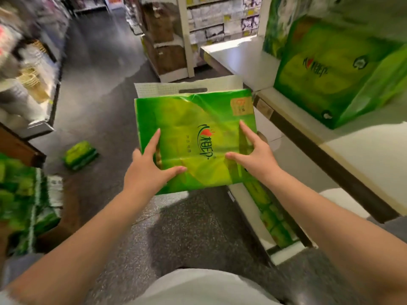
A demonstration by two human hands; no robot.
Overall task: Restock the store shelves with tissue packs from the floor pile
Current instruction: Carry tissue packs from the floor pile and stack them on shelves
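Note:
I hold a large green tissue pack [198,130] in the air over the aisle floor, level with the right shelf's edge; its white handle flap [189,85] points away from me. My left hand [145,168] grips its near-left edge, thumb and forefinger on top. My right hand [253,156] grips the right side the same way; the other fingers of both hands are hidden under the pack. A matching pack [330,69] stands on the white shelf [363,155] at the right. The green floor pile [19,194] lies at the far left.
One small green pack [80,155] lies alone on the dark floor. More green packs [272,214] fill the bottom shelf at the right. Stocked shelving units [198,29] stand ahead, and another shelf [33,89] lines the left side of the aisle.

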